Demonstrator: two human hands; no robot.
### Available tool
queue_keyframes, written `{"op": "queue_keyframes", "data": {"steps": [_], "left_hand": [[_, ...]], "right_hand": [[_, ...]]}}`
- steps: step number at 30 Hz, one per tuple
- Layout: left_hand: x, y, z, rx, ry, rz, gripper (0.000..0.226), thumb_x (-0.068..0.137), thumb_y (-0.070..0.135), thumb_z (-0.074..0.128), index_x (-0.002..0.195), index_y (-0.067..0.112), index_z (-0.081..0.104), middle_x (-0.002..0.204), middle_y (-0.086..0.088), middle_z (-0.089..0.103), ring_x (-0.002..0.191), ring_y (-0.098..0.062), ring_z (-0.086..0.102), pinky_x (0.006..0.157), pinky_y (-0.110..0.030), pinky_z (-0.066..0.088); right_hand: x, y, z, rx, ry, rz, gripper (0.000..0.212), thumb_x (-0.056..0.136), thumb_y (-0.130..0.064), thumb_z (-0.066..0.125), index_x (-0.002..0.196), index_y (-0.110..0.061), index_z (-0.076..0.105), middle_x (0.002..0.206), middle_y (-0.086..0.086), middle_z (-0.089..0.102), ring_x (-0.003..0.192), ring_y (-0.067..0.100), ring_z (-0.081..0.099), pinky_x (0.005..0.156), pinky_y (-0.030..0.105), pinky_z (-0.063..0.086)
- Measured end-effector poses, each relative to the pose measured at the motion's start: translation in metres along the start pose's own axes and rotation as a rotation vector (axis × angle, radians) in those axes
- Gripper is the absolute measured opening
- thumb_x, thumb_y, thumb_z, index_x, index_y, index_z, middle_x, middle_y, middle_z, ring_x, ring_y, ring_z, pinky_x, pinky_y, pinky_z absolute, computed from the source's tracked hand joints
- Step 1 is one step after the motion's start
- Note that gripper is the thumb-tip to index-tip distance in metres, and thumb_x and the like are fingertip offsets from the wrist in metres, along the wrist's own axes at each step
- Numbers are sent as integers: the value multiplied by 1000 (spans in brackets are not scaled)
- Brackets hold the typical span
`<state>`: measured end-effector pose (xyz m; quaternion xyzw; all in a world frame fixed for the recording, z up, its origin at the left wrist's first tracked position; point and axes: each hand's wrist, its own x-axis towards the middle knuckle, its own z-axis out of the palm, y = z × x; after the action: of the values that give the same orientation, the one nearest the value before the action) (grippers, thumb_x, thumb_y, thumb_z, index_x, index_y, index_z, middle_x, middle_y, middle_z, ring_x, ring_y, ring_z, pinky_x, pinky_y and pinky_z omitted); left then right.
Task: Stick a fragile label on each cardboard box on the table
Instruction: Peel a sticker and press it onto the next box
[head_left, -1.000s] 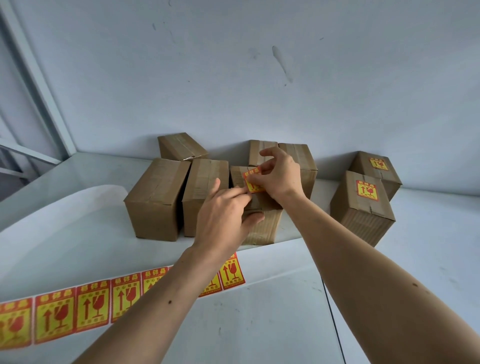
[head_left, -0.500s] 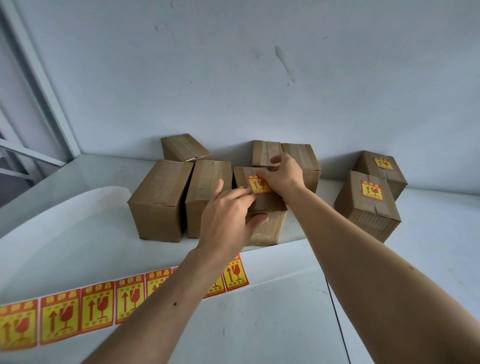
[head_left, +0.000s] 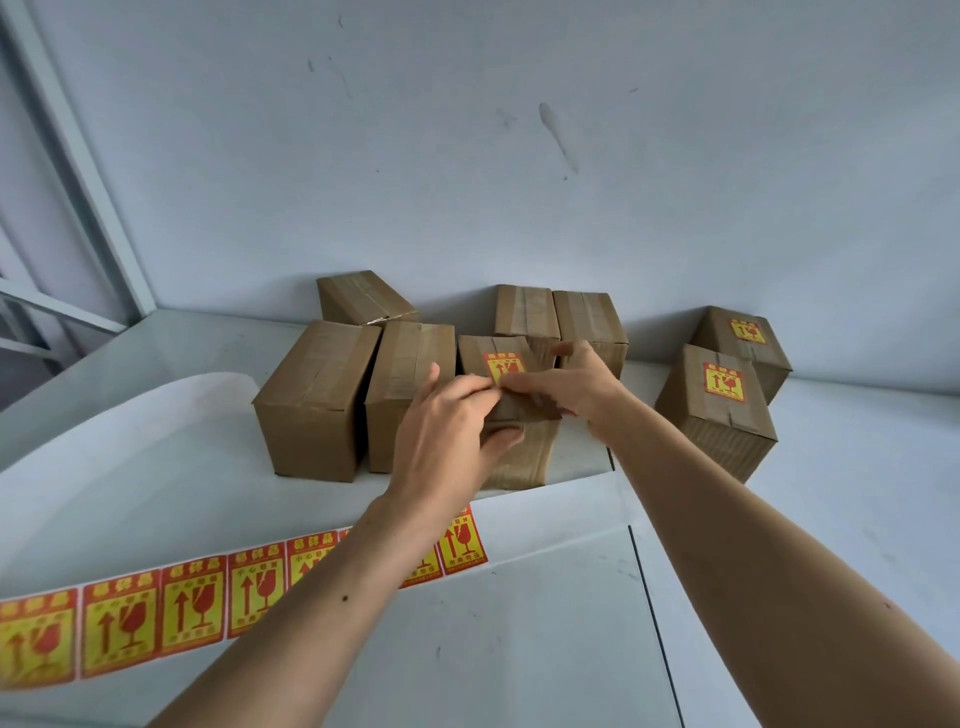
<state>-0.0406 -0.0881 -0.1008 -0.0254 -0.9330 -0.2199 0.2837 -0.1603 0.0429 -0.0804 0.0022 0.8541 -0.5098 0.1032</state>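
Observation:
A red and yellow fragile label (head_left: 502, 366) lies on top of the middle cardboard box (head_left: 478, 353). My left hand (head_left: 449, 431) grips this box's front edge, with the fingers on top and the thumb on the front face. The fingers of my right hand (head_left: 563, 384) lie straight across the box top and press on the label's lower edge. A strip of fragile labels (head_left: 156, 613) lies on the table in front, partly under my left forearm. Two unlabelled boxes (head_left: 317, 400) (head_left: 410, 384) stand to the left.
Behind, against the wall, stand three more unlabelled boxes (head_left: 363, 299) (head_left: 524, 312) (head_left: 589, 322). Two boxes with labels on top (head_left: 722, 410) (head_left: 743, 338) stand at the right. White backing paper (head_left: 104, 441) curls over the table at the left.
My right hand laid the label down flat on the middle box and slid towards me over it. My left hand stayed on the box's front edge.

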Motion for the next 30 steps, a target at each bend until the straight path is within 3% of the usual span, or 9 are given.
{"op": "queue_keyframes", "data": {"steps": [5,8,11,15,18,21,23,26,30], "left_hand": [[-1,3,0,3,-33,-8,49,81,36,72,124,13,64,131,-1,62,127,-27,50,115,-33,18],[0,4,3,8,-45,-50,50,82,38,70,127,17,62,140,-2,52,133,-27,42,117,-36,19],[3,2,5,98,-80,-80,53,83,48,65,132,27,57,149,-7,42,141,-29,29,119,-42,8],[2,6,4,141,-133,-96,60,82,43,69,138,30,49,143,-8,51,138,-26,37,119,-44,4],[-2,21,-1,7,-96,-92,71,76,29,78,140,25,47,138,-9,56,131,-24,48,119,-41,8],[-4,43,-5,-184,-98,-114,76,77,24,78,143,28,41,138,-3,57,123,-23,55,108,-40,40],[-4,60,-5,-265,-124,-98,77,77,23,79,143,29,40,134,-1,60,119,-23,58,96,-40,50],[-4,87,4,-287,-164,-53,70,76,21,80,138,23,47,128,-2,64,115,-24,60,93,-40,52],[3,116,24,-332,-208,-11,63,76,19,80,132,17,53,125,-5,65,112,-24,61,92,-38,51]], "right_hand": [[0,11,-6,171,117,21,73,66,-39,87,122,-15,48,111,2,64,99,17,63,63,26,45],[-2,12,-2,129,85,36,57,76,-45,78,118,-14,56,106,3,67,98,20,65,77,37,58],[-18,11,-2,85,-38,16,31,90,-38,64,109,-13,65,103,5,70,100,21,66,92,41,55],[-44,12,-6,86,-114,-63,14,93,-28,63,100,-17,65,103,5,70,95,19,65,89,36,55],[-63,17,-12,147,-87,-94,25,90,-25,66,112,-12,64,107,4,70,96,18,66,85,32,56],[-85,23,-32,236,4,-130,38,89,-21,68,123,-10,57,113,4,68,101,19,65,87,33,55],[-100,31,-48,295,48,-116,52,84,-19,74,128,-13,48,110,1,64,99,15,64,80,26,53],[-116,46,-73,277,84,-92,74,73,-18,84,133,-13,41,113,2,62,98,16,63,78,26,52],[-124,61,-104,254,154,-86,86,64,-9,88,137,-12,41,119,6,62,105,22,62,93,39,53]]}}
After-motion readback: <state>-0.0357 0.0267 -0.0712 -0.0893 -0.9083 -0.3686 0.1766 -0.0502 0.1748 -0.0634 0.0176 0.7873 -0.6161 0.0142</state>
